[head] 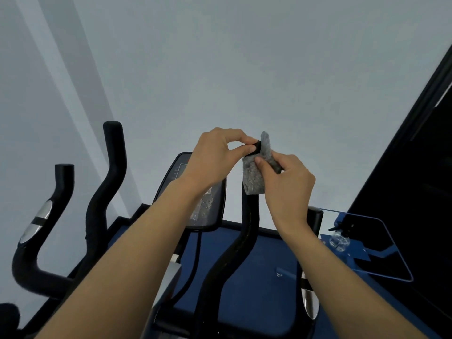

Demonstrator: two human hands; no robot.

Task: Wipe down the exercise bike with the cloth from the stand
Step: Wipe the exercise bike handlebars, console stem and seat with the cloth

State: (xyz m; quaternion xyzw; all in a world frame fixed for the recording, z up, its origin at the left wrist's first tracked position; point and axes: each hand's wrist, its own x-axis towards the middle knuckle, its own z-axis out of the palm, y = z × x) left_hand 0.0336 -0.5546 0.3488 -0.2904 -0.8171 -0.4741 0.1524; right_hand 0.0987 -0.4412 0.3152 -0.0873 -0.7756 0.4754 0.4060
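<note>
The right hand (286,177) is pinching the fuzzy grey cloth (256,174) around the top of a black handlebar (247,231). The left hand (215,155) is pinching the bar's tip. The bike's screen (208,211) is sitting just left.

cloth (256,172) atop handlebar (247,231), console (210,206) left, bottle (338,238) right

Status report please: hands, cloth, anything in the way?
Left hand pinching handlebar tip. Right hand pressing cloth around it. Nothing in the way.
</note>
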